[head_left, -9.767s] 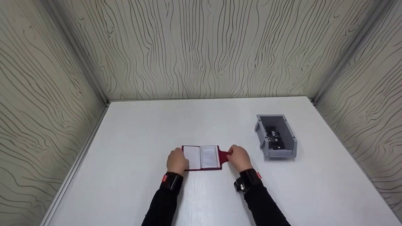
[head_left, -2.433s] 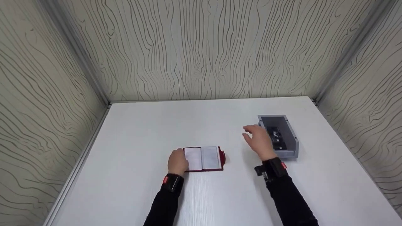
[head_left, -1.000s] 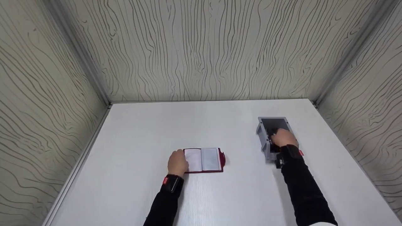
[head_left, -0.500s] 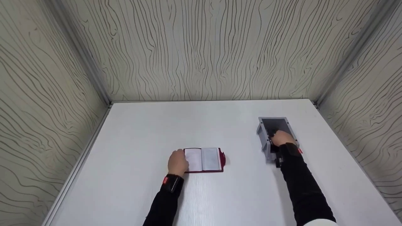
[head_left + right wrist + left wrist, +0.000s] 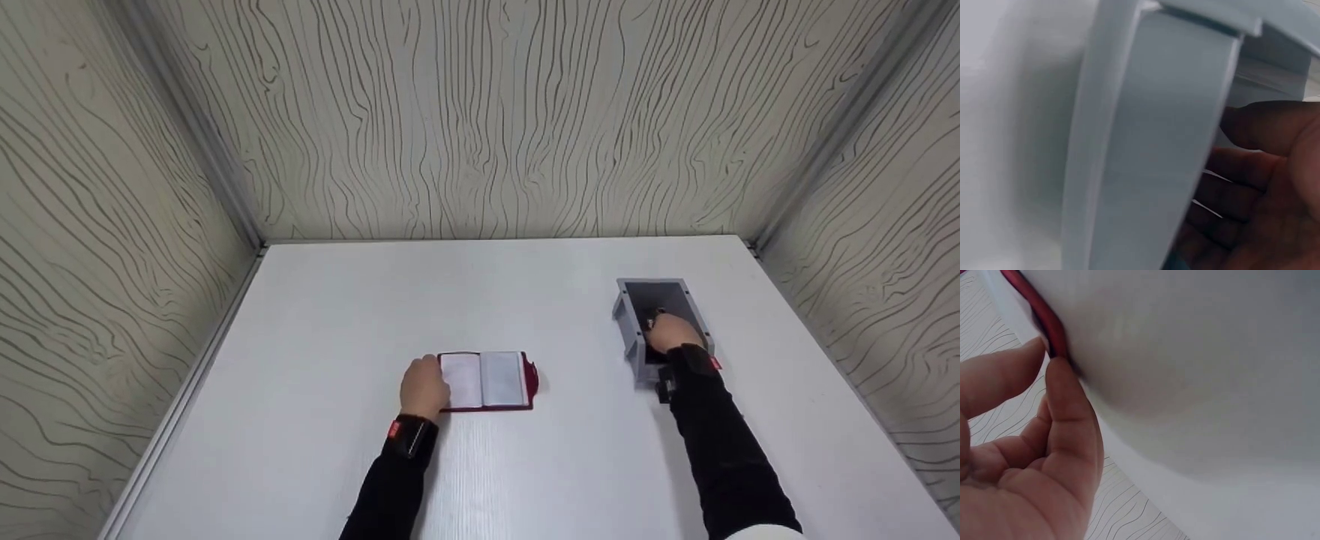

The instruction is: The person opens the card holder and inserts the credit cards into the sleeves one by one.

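Pinching at the left border of the open booklet (image 5: 503,380), the left hand (image 5: 424,388) has its thumb and fingers together on the red cover edge (image 5: 1053,329), no gap to be seen there. The booklet lies on the tabletop (image 5: 360,300), in front of the person, pale pages facing up, the red tab (image 5: 532,380) at its far right side, away from the grip. Why hold it there? Probably to steady it and stop the cover folding over, and gripping the border leaves both pages mostly uncovered.

Over on the right, the right hand (image 5: 673,334) is down inside the grey bin (image 5: 651,291), its wrist crossing the near right rim. From the wrist camera, the thumb stands apart from the fingers, but the bin wall hides the tips, so I cannot tell whether they are clamped on anything. Just beyond the knuckles, a dark item (image 5: 654,318) with a light mark shows within the bin; too small and too covered to read from here.

And the layout looks sensible: booklet central, bin beside it on the right and a little farther off, seemingly set so that one arm can reach in while the other anchors. The two are well apart, with bare white surface between them.
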Available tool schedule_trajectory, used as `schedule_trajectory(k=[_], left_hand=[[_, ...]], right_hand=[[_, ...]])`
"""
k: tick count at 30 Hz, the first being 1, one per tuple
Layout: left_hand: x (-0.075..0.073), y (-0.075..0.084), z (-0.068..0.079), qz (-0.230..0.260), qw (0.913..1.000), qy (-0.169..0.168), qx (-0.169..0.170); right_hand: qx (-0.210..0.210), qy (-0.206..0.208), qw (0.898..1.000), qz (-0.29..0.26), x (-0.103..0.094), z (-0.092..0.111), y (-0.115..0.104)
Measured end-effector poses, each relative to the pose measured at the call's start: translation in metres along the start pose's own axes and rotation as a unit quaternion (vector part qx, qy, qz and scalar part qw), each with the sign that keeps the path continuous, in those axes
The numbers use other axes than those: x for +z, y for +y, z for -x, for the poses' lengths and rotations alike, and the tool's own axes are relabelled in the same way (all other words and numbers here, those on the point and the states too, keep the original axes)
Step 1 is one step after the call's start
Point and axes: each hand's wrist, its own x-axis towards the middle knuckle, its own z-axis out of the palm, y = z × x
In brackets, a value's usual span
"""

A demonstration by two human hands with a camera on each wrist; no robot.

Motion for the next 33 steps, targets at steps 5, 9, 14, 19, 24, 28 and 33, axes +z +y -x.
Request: schedule_trajectory(k=[5,9,14,19,24,28,33], left_hand=[[0.0,-0.002,0.0,-0.002,1.0,0.002,0.004],[0.001,-0.001,-0.001,-0.001,1.0,0.002,0.005],[0.001,-0.001,-0.002,-0.001,1.0,-0.003,-0.003],[0.001,0.0,-0.002,-0.005,0.9999,-0.008,-0.011],[0.0,0.0,-0.002,-0.005,0.9999,-0.007,-0.012],[0.001,-0.001,-0.002,-0.004,0.9999,-0.007,-0.008],[0.001,-0.002,-0.002,0.002,1.0,-0.002,0.002]], right_hand=[[0.008,0.015,1.0,-0.019,0.001,-0.001,0.003],[0.011,0.024,0.999,-0.034,0.002,-0.003,0.007],[0.008,0.026,0.998,-0.057,0.006,-0.005,0.01],[0.016,0.022,0.997,-0.077,0.008,-0.005,0.01],[0.024,0.012,0.995,-0.099,0.006,-0.005,0.008],[0.025,0.006,0.994,-0.109,0.005,-0.006,0.008],[0.035,0.009,0.992,-0.123,0.005,-0.007,0.008]])
